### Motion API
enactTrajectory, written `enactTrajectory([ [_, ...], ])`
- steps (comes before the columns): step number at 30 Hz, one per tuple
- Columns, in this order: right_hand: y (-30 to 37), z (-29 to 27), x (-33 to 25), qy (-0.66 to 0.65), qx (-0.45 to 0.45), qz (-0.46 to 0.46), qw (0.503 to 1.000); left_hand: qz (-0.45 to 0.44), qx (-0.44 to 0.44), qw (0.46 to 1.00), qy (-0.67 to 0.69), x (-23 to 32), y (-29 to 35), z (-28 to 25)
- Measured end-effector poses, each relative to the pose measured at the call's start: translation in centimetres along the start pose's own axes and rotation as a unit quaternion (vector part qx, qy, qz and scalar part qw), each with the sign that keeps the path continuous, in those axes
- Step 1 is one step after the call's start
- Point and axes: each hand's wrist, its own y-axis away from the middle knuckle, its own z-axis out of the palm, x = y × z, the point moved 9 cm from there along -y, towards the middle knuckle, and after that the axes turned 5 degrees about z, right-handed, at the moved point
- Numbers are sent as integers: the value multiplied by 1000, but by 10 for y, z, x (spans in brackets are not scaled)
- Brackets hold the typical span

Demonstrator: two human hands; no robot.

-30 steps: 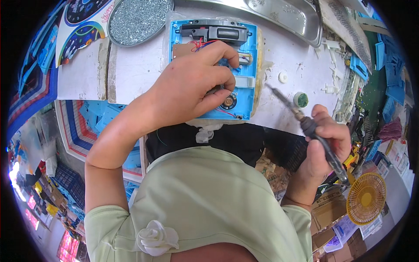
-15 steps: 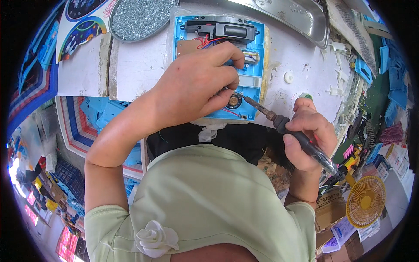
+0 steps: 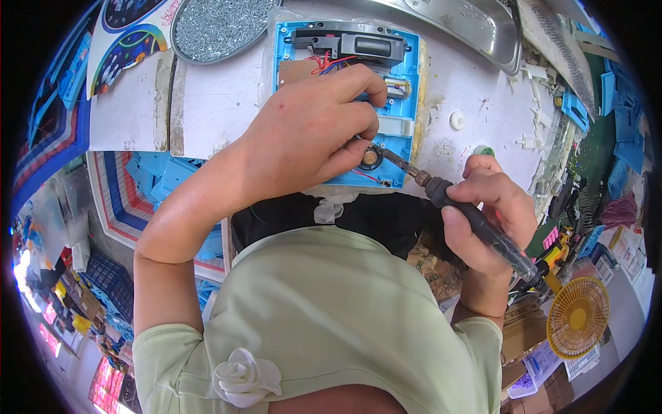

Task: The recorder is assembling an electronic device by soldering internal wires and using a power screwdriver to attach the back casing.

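Soldering iron (image 3: 460,210) tip moved onto blue housing's (image 3: 403,110) speaker (image 3: 370,157).

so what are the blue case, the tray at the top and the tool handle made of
Blue case: looks like moulded plastic, matte, with ribs and square walls.
Tray: probably steel or aluminium, grey with a bright sheen on the rim.
Tool handle in the right hand: dark, glossy, likely hard plastic; hard to be sure.

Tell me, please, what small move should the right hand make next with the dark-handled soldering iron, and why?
Probably hold the soldering iron tip steady: the right hand has it at the small round brass part in the open blue plastic case, where the left hand pinches.
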Motion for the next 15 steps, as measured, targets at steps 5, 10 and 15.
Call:
enactTrajectory([
  [5, 14, -15, 2, -22, 39, 8, 999, 5, -2, 1000, 1, 0, -1, 1],
  [10, 22, -20, 8, -38, 69, 18, 997, 4, -8, 1000, -2, 1, 0, 0],
  [15, 23, -21, 11, -60, 69, 28, 995, 10, -8, 1000, -4, 4, -1, 0],
])
